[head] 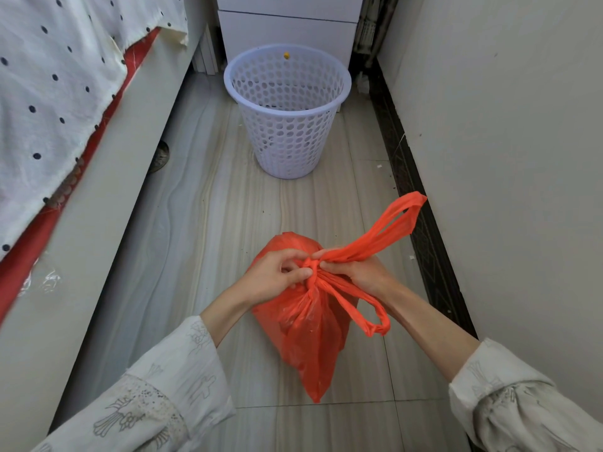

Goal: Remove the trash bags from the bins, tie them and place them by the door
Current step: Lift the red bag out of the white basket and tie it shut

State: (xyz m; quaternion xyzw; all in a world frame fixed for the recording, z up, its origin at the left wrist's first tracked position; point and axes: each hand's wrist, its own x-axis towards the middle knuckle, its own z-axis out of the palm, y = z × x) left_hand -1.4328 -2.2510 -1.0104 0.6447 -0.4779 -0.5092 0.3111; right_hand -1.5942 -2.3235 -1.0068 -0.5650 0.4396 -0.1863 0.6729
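A narrow strip of pale tiled floor (208,223) runs between a bed on the left, draped in a white dotted cover (55,93), and a plain wall on the right. At the far end stands a white perforated bin (287,125), upright and with no liner in it. Nearer the camera, an orange trash bag (310,337) hangs just above or resting on the floor; which cannot be told. The left hand (277,275) and right hand (352,272) meet at its neck, the fingers (300,272) of both curled and pinching the twisted handles at a half-formed knot. One handle loop (391,223) sticks up and to the right; the other loop (368,314) droops toward the camera. The bag's long axis runs from the knot down to a pointed bottom corner nearest the viewer. To tie it well, judging from this, draw both loops firmly outward in opposite directions while keeping the neck gathered tight.
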